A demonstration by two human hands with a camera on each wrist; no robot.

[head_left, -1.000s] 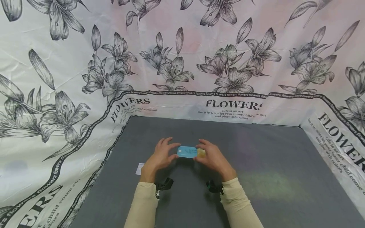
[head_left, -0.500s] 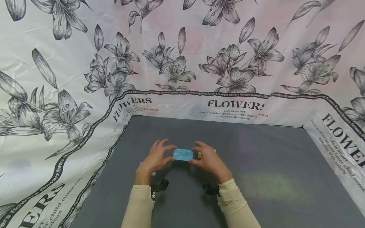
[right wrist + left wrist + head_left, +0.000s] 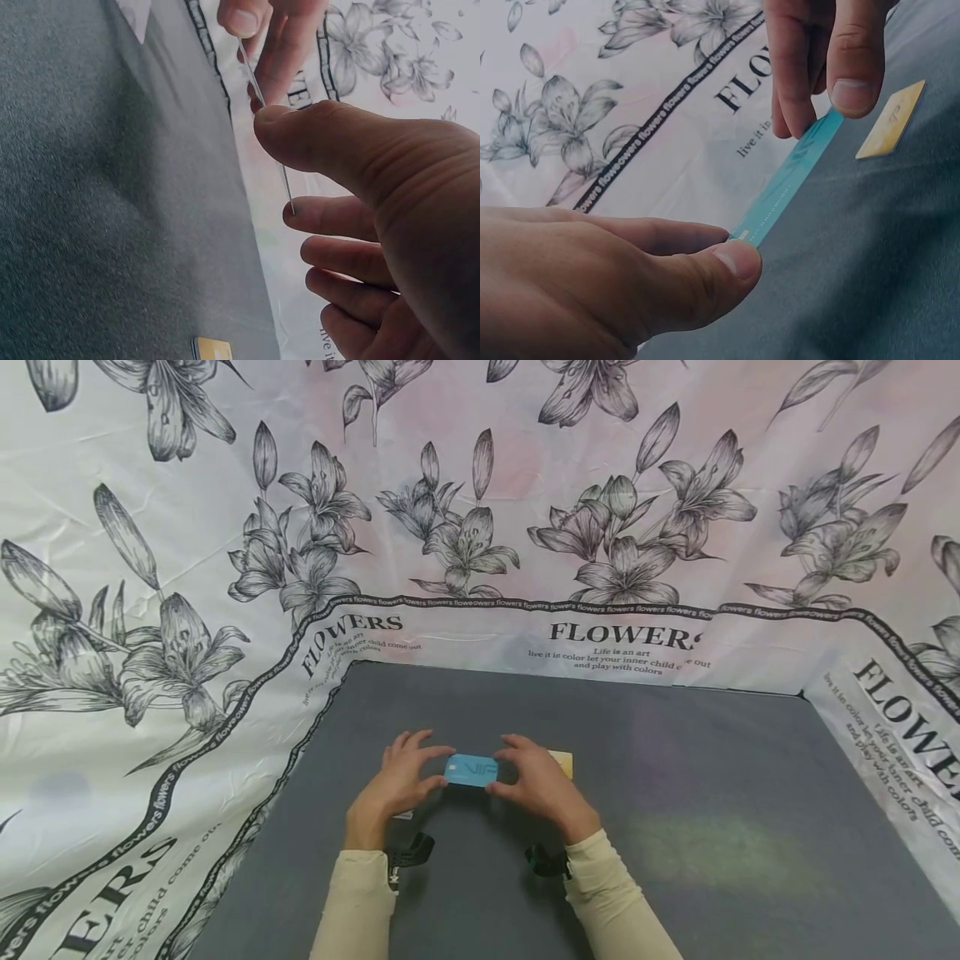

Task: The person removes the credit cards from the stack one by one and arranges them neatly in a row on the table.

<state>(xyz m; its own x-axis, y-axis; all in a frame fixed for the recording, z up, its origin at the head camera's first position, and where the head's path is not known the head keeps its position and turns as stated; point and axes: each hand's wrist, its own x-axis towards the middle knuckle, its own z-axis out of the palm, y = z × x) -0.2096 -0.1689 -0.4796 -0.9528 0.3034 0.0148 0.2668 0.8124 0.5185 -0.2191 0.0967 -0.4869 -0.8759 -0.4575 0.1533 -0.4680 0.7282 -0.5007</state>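
A blue card [image 3: 471,770] with "VIP" lettering is held above the dark table between two hands. The left hand [image 3: 397,783] pinches its left end between thumb and index finger; in the left wrist view that hand [image 3: 630,270] grips the card's [image 3: 787,187] near end. At the card's right end, the right hand [image 3: 542,781] pinches with thumb and index finger. The right wrist view shows the card [image 3: 285,184] nearly edge-on, with the right hand [image 3: 375,180] on it. A yellow card [image 3: 564,763] lies behind the right hand, partly hidden.
A whitish card [image 3: 403,815] lies by the left wrist, mostly covered by it. The dark grey table [image 3: 712,793] is bordered at the back and sides by white cloth [image 3: 480,635] with flower prints and lettering.
Both hands have moved left in the head view with the blue card between them. More of the yellow card now shows to the right of the right hand.
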